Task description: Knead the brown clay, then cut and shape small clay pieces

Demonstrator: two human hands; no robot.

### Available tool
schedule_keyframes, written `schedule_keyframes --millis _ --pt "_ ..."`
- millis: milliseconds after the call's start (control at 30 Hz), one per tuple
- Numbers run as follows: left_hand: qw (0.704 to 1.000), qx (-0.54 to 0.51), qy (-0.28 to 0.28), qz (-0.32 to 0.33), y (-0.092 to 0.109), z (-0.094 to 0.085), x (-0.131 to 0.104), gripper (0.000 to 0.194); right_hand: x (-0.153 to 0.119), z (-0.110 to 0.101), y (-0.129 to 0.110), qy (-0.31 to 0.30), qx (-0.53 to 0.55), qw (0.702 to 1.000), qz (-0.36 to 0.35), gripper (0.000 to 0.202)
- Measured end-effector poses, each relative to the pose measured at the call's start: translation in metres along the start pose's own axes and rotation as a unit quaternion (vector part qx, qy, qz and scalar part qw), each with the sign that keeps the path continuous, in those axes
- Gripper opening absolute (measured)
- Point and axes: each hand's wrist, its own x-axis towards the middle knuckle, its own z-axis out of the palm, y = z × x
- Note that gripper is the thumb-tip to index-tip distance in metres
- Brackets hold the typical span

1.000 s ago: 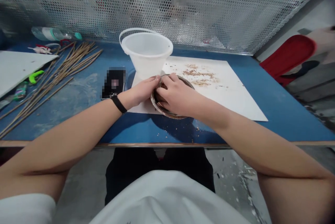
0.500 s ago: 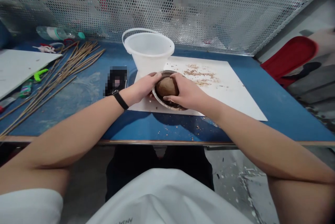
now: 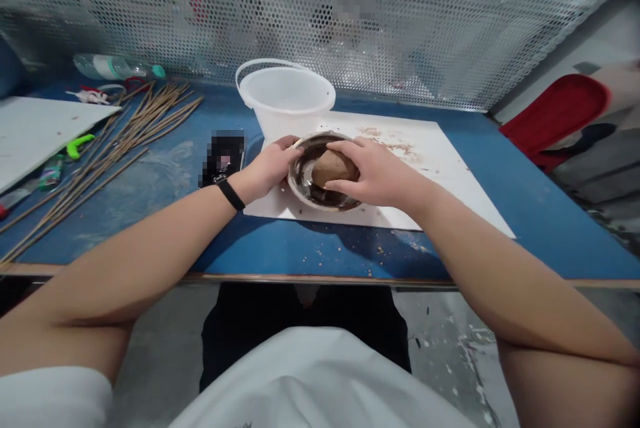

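Gripped the round bowl point(image 3: 303, 178) by its rim with the left hand point(image 3: 270, 165); clasped the clay lump point(image 3: 333, 172) inside it with the right hand point(image 3: 383, 175). Possibly risked tipping the bowl by pressing off-centre.

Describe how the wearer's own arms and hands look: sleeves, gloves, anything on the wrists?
The left hand and right hand are ungloved. A black band circles the left wrist, with a small shiny piece, buckle or watch, I can't tell which. A white short sleeve covers the left upper arm; no right sleeve is in view.
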Motion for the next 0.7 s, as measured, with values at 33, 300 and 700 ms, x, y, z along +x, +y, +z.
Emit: schedule_keyframes --millis 33,300,700 --pt "1.000 -0.005 0.000 -0.001 0.000 0.000 0.001 0.014 0.000 0.005 0.004 -0.011 0.003 1.000 0.002 0.074" --pt "1.000 -0.016 -0.013 0.017 -0.003 0.004 -0.001 0.012 0.005 0.026 -0.015 -0.066 0.022 0.997 -0.022 0.084" --pt "1.000 -0.024 -0.009 0.006 0.002 0.004 -0.003 0.023 0.020 0.035 0.014 0.030 0.080 0.996 -0.036 0.085"
